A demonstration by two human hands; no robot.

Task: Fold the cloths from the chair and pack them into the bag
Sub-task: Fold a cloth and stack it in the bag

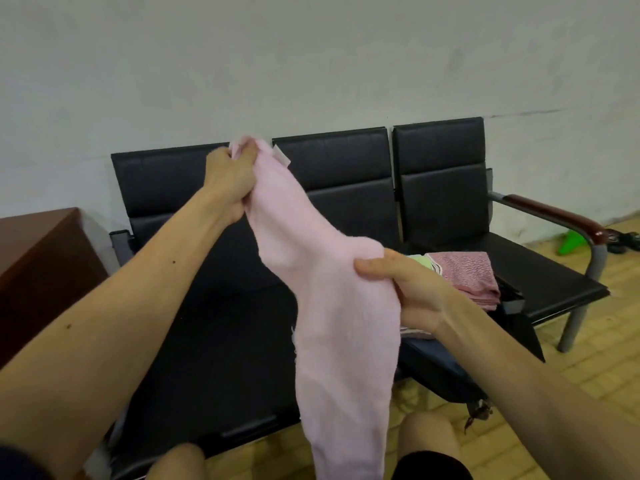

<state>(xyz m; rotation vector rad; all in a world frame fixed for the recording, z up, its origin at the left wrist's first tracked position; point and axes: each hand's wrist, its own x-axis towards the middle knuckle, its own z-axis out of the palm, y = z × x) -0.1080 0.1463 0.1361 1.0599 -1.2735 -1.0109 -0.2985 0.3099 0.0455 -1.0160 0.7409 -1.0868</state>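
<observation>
Long pale pink soft cloth (332, 306) hangs above the black padded three-seat chair (332, 161). Left hand (228, 183): fingers clenched round its far top corner. Right hand (412, 289): fingers and thumb pinch its right edge mid-length. Folded dusty-pink cloth (467, 275) lies on the right seat.

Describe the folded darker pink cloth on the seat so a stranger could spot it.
On the black three-seat bench against the white wall, look at the right-hand seat. The folded cloth lies there, just past the right hand. It is dusty rose and speckled, unlike the plain pale pink cloth held up and the light green piece beside it.
</observation>
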